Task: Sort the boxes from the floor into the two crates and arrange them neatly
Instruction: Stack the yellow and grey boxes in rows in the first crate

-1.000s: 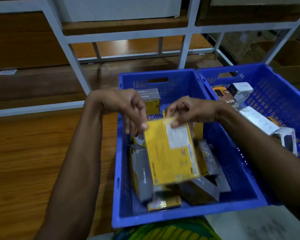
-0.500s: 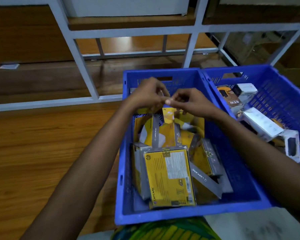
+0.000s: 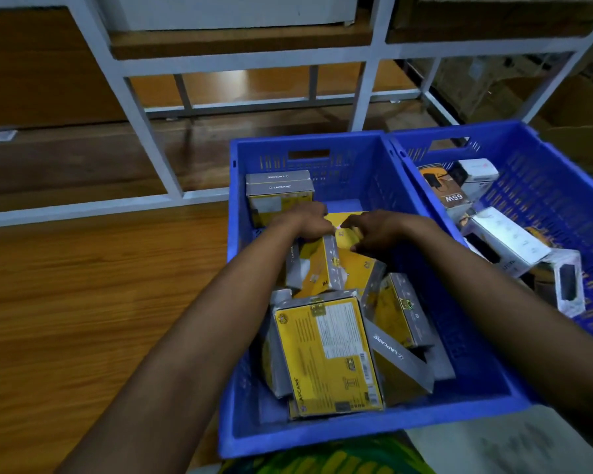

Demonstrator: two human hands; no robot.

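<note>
Head view. Two blue crates stand side by side on the wooden floor [image 3: 83, 302], in front of a white shelf frame [image 3: 144, 131].

- Left crate [image 3: 322, 436]: holds the yellow-and-grey boxes, loosely piled. A flat yellow box [image 3: 326, 354] lies label up at the near end. A grey-topped box [image 3: 279, 186] stands at the far left corner.
- Right crate [image 3: 562, 186]: white and dark boxes, among them a tilted white box [image 3: 507, 237].
- Both hands are in the middle of the left crate, at the far end of a tilted yellow box [image 3: 351, 268].
- Right hand [image 3: 374, 234]: fingers curled onto the box's top edge, pinching it.
- Left hand [image 3: 305, 222]: touching the same end. Its fingers are hidden behind the hand's back, so I cannot tell whether it grips.

Judgement: arranging step, standing this box among its neighbours.

Risks:
- The boxes near it lean at odd angles. Pushing it down could wedge it crooked or dent a corner.
- The grey leaning box [image 3: 401, 357] looks unsupported. A nudge could tip it over.
- The pinch is on one end only, so the box could twist out.
</note>
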